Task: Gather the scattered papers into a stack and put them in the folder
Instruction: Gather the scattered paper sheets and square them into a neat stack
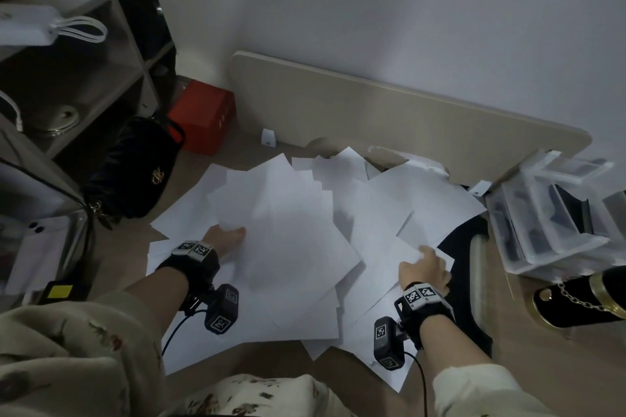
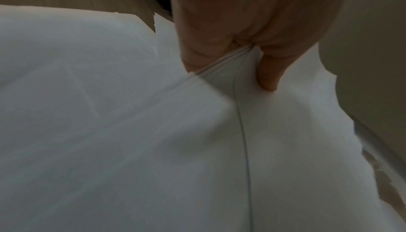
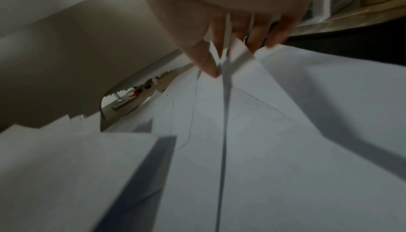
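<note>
Papers [image 1: 298, 230] fanned over floor, unstacked; folder likely black sheet [image 1: 464, 244] under rt edge. L hand [image 1: 225, 239] pinches sheet edges, thumb on top; r hand [image 1: 425, 269] fingers curled on corner. Sweep both inward, square edges, don't crumple

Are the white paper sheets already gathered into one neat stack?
No, the white paper sheets lie fanned and overlapping across the floor, their corners pointing many ways.

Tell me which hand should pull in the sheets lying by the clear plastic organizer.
Right. The right hand already pinches sheet edges on that side of the papers, nearest the clear plastic organizer. The left hand grips sheets at the far left, beside the black handbag.
</note>
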`<state>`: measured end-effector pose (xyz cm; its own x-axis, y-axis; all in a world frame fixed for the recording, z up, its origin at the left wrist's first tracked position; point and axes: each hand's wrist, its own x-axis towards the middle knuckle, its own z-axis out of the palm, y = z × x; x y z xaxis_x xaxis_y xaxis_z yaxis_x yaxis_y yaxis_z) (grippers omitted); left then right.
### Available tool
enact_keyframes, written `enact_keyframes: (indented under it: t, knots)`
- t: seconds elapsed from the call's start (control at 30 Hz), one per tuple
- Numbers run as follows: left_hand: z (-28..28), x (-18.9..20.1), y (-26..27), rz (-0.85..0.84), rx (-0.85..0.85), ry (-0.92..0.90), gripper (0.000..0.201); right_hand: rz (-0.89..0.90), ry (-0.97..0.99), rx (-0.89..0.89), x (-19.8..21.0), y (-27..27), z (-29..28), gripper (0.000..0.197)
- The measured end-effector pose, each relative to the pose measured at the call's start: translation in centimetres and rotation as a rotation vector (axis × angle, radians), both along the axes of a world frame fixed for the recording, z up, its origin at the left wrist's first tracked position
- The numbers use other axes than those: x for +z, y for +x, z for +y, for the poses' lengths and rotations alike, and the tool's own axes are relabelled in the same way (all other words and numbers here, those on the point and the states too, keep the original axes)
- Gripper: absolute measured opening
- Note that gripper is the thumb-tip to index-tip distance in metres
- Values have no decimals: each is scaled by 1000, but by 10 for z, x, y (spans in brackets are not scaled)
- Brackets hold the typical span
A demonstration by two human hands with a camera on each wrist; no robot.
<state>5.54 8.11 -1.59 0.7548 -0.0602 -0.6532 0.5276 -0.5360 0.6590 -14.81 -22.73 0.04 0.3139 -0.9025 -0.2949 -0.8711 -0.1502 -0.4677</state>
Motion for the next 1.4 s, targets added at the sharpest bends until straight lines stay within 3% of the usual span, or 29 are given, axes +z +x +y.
enact_keyframes:
  t: [0.13, 0.23, 0.37, 0.47, 0.53, 0.57, 0.63, 0.7, 0.77, 0.93, 1.03, 1.1, 1.17, 1.23, 1.3, 1.4]
  knots:
    - [-8, 10, -2, -22, -31, 106, 40, -75, -121, 124, 4, 20, 6, 54]
    - [-10, 12, -1, -38, -121, 217, 39, -89, 145, 208, -9, 42, 11, 45]
    - [-2, 1, 5, -12, -94, 167, 48, -85, 407, 83, -19, 66, 23, 57]
    - [13, -15, 17, 115, 55, -18, 80, -105, 483, 51, -29, 76, 27, 55]
    - [26, -43, 29, 247, 61, -74, 106, -112, 499, 45, -34, 77, 29, 42]
    - [28, -47, 29, 302, 54, -88, 105, -115, 511, 56, -34, 77, 30, 31]
    - [27, -32, 20, 401, 33, -136, 69, -120, 523, 53, -37, 78, 30, 16]
    - [21, -12, 8, 434, -30, -192, 38, -149, 561, 55, -37, 79, 32, 16]
    - [16, -9, 5, 426, -68, -235, 23, -134, 561, 91, -40, 79, 34, 27]
    - [7, -18, 2, 410, -106, -281, 27, -131, 436, 152, -43, 77, 39, 19]
    - [3, -22, 1, 396, -116, -318, 23, -206, 408, 87, -40, 77, 42, 39]
    - [4, -26, 5, 353, -109, -285, 35, -240, 410, 75, -39, 77, 41, 42]
    - [8, -37, 12, 322, -108, -243, 58, -221, 419, 101, -38, 77, 41, 33]
    - [8, -33, 14, 294, -113, -207, 59, -174, 403, 132, -37, 76, 42, 21]
    - [9, -30, 14, 269, -110, -186, 50, -167, 319, 115, -31, 74, 42, 24]
    - [13, -38, 20, 203, -134, -91, 61, -237, 187, 32, -10, 67, 36, 27]
